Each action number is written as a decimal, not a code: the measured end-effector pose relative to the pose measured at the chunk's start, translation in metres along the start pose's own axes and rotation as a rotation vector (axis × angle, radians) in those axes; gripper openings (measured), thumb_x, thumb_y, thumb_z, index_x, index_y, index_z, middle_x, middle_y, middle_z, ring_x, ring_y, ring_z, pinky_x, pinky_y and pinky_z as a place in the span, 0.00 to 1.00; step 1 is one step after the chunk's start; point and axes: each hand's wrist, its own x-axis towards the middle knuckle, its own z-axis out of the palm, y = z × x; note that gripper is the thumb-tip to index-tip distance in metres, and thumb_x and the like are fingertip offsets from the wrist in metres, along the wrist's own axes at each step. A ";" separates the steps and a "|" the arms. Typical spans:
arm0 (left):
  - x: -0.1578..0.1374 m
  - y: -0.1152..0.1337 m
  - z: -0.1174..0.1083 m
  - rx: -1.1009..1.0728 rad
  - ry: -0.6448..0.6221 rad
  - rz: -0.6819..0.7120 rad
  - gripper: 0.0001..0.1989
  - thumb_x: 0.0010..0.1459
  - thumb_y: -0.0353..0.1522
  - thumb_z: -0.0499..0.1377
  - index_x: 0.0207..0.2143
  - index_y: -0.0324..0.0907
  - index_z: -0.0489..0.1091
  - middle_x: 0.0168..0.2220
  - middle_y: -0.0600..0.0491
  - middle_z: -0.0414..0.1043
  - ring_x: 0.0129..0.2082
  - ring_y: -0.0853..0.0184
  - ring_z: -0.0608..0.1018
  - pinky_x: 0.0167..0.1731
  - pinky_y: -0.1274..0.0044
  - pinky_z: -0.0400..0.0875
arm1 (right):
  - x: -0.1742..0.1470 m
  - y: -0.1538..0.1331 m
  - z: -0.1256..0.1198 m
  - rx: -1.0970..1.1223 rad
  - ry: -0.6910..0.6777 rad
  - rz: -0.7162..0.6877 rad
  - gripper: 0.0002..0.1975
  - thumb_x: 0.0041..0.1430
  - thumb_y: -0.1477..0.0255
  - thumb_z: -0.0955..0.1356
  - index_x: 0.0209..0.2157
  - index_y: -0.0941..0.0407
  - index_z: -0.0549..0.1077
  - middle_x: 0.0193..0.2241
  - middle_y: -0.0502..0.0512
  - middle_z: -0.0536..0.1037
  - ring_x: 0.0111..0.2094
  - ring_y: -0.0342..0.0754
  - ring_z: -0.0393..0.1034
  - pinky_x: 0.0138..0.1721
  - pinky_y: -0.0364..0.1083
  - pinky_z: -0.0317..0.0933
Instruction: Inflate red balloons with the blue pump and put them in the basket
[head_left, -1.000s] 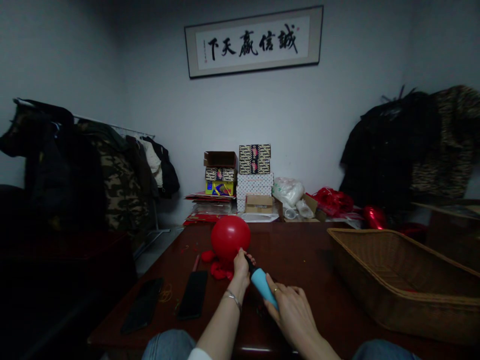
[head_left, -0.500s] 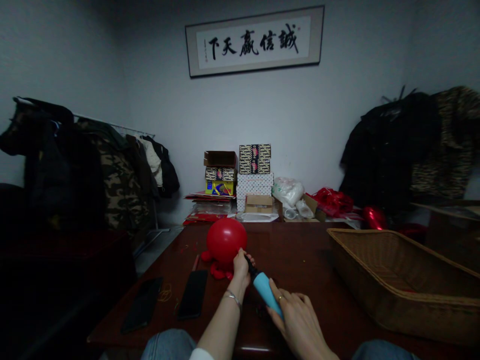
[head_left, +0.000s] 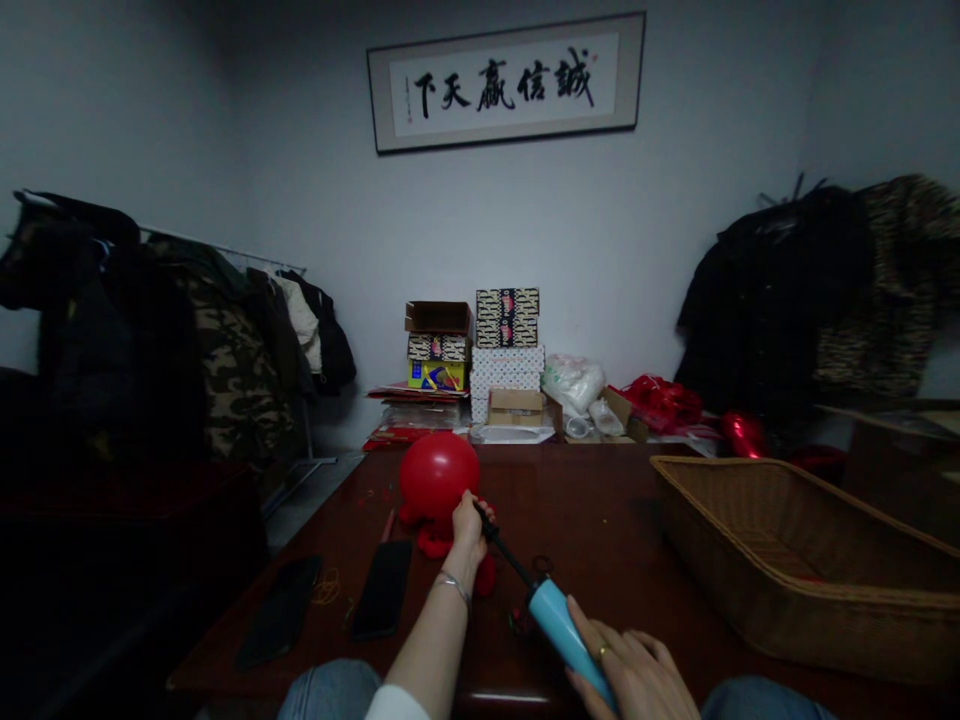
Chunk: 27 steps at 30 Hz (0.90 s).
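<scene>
A round, inflated red balloon (head_left: 439,472) is over the table, with its neck at my left hand (head_left: 470,522). The fingers of that hand are closed around the neck and the black nozzle end of a hand pump. Down and to the right runs the pump's black rod, which shows between its two ends. My right hand (head_left: 634,660) grips the light blue barrel of the balloon pump (head_left: 566,632). Several limp red balloons (head_left: 435,542) lie under and beside the inflated one. My left fingers partly hide the join of nozzle and balloon.
Two dark phones (head_left: 382,588) and yellow rubber bands (head_left: 326,587) lie left on the brown table (head_left: 585,500). A wicker basket (head_left: 795,600) stands at the right. Boxes (head_left: 507,380) and plastic bags are stacked along the far wall; clothes hang on both sides.
My right hand has drawn the blue barrel back, down and to the right, exposing more black rod. My left hand and the balloon appear slightly further left.
</scene>
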 end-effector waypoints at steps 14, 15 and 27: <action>-0.016 -0.007 0.008 0.016 0.015 -0.063 0.13 0.58 0.38 0.51 0.24 0.42 0.56 0.15 0.59 0.58 0.12 0.75 0.62 0.14 0.82 0.55 | 0.044 -0.031 -0.012 0.013 -0.126 0.126 0.24 0.58 0.70 0.61 0.57 0.52 0.62 0.42 0.56 0.76 0.41 0.50 0.70 0.44 0.50 0.52; -0.017 -0.008 0.008 0.015 0.011 -0.068 0.13 0.58 0.39 0.51 0.24 0.42 0.56 0.15 0.59 0.58 0.12 0.75 0.62 0.15 0.81 0.55 | 0.048 -0.033 -0.011 0.004 -0.129 0.130 0.24 0.58 0.70 0.61 0.57 0.53 0.61 0.42 0.56 0.76 0.41 0.50 0.70 0.44 0.49 0.52; -0.026 -0.010 0.008 -0.003 0.009 -0.118 0.12 0.59 0.36 0.51 0.24 0.42 0.57 0.14 0.59 0.58 0.12 0.75 0.63 0.16 0.81 0.57 | 0.063 -0.040 -0.001 -0.017 -0.181 0.154 0.24 0.60 0.69 0.60 0.58 0.53 0.60 0.41 0.56 0.76 0.41 0.51 0.69 0.43 0.50 0.51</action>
